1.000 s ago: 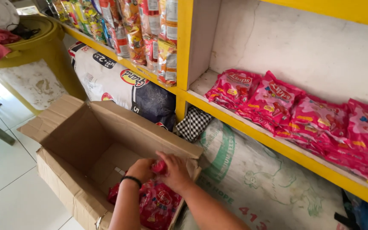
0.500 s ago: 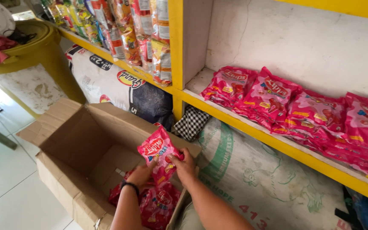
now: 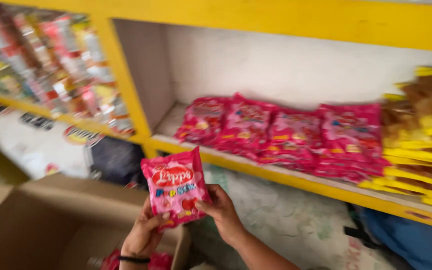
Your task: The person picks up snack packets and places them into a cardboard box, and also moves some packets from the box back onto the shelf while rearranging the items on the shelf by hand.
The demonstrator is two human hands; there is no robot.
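Note:
Both my hands hold one pink snack packet (image 3: pixel 176 186) upright, above the corner of an open cardboard box (image 3: pixel 41 225). My left hand (image 3: pixel 143 234), with a dark band at the wrist, grips its lower left edge. My right hand (image 3: pixel 221 210) pinches its right side. More pink packets (image 3: pixel 158 261) lie in the bottom of the box. A row of the same pink packets (image 3: pixel 281 132) lies on the yellow shelf (image 3: pixel 296 182) just beyond the held packet. The picture is blurred by motion.
Yellow and brown packets (image 3: pixel 426 135) fill the shelf's right end. Colourful snack strips (image 3: pixel 61 70) hang in the left compartment. Large printed sacks (image 3: pixel 296 225) lie under the shelf, with a blue bag (image 3: pixel 411 245) at the lower right.
My hands lifted a pink packet out of the box and raised it toward the shelf. My view swung up and to the right, so the yellow bin dropped out of sight.

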